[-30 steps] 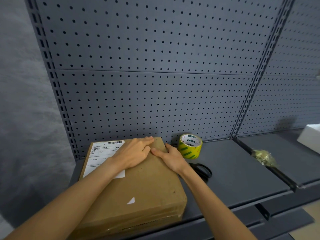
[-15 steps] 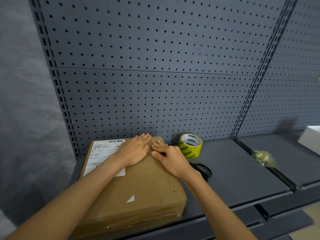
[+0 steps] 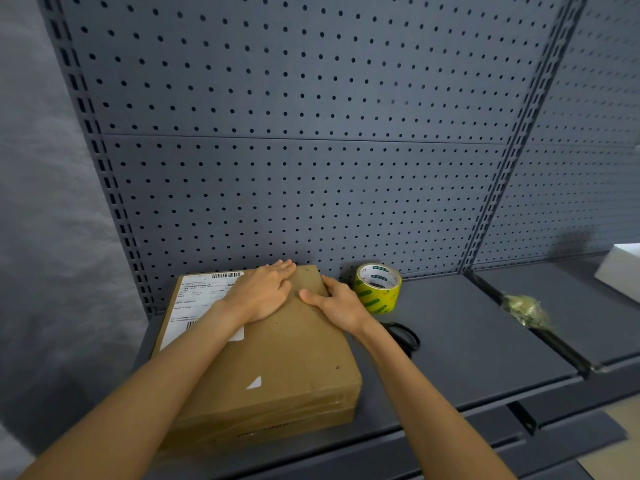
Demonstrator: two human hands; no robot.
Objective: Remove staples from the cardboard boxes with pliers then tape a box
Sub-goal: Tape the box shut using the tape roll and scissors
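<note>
Right hand (image 3: 341, 303) now further right, over box (image 3: 277, 355) edge.

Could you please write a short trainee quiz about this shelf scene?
1. True or false: the left hand lies flat on the box.
2. What stands right of the box: A) tape roll, B) mug, C) hammer?
3. Which dark tool lies on the shelf beside the right hand?

Key: 1 true; 2 A; 3 scissors, partly hidden by the wrist.
</note>
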